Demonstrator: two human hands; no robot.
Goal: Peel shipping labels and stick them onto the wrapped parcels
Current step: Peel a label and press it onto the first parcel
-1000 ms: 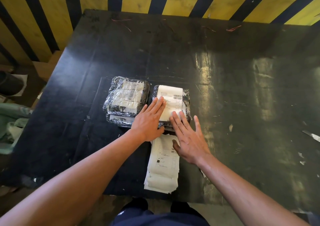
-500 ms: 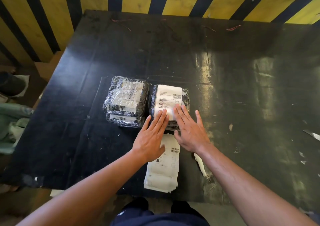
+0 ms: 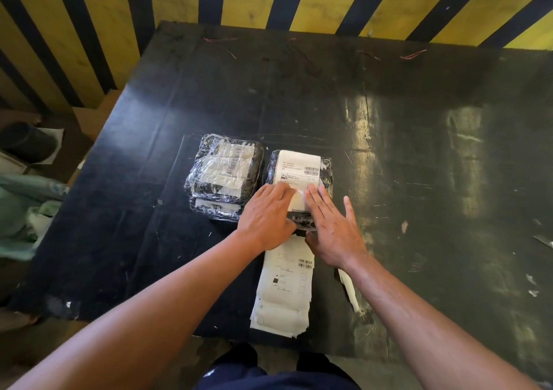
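Observation:
Two plastic-wrapped dark parcels lie side by side on the black table. The left parcel shows labels under its wrap. The right parcel carries a white shipping label on top. My left hand and my right hand lie flat with straight fingers on the near half of that label and press it down. A stack of white shipping labels lies on the table just in front of the parcel, between my wrists.
A strip of white backing paper lies under my right forearm. Small paper scraps dot the table's right side. A cardboard box and green bags sit off the left edge. A yellow-and-black striped wall stands behind.
Both hands have slid toward me along the label on the right parcel, from its middle to its near end, staying flat on it. The parcels have stayed in place.

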